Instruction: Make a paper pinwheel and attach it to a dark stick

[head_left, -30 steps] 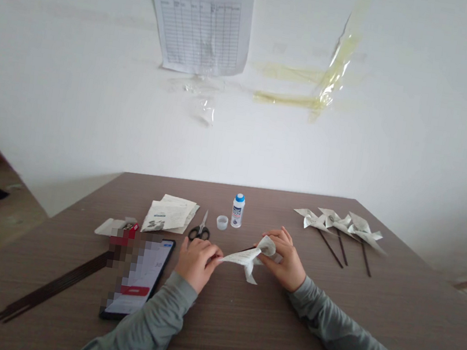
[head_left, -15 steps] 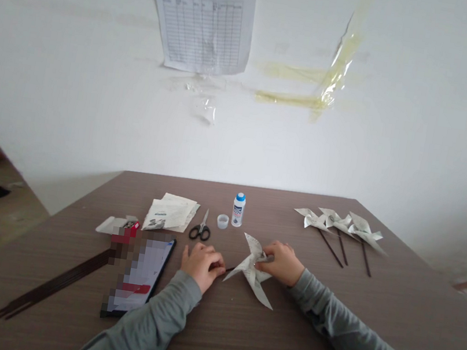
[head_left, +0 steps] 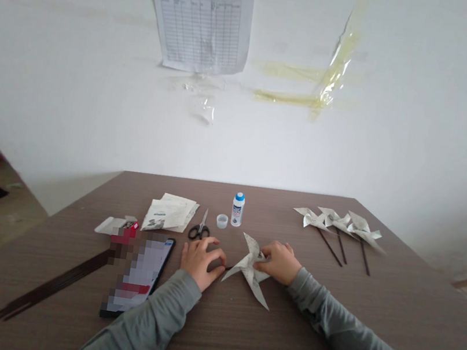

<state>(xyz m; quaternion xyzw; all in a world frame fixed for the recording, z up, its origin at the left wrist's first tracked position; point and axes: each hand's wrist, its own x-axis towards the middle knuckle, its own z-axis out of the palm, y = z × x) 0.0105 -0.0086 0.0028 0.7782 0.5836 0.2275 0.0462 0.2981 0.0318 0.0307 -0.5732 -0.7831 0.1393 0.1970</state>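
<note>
A paper pinwheel (head_left: 246, 270) with printed blades lies in front of me on the table. My right hand (head_left: 282, 263) grips it near the centre, thumb and fingers closed on the folded paper. Just left of the pinwheel, my left hand (head_left: 201, 264) has its thumb and a fingertip closed at a thin dark stick (head_left: 227, 267). Only a short bit of that stick shows between the hand and the blades; the rest is hidden. The other fingers of my left hand are bent and raised.
Behind the hands stand a glue bottle (head_left: 237, 209), a clear cap (head_left: 222, 221) and scissors (head_left: 200, 227). Paper sheets (head_left: 168, 213), a small box (head_left: 114, 225), dark sticks (head_left: 54, 286) and a tablet (head_left: 139, 278) lie left. Three finished pinwheels (head_left: 336, 221) rest at the back right.
The fingers of my left hand have lifted and spread a little, with its thumb still by the stick. My right hand stays on the pinwheel, and the view has shifted slightly.
</note>
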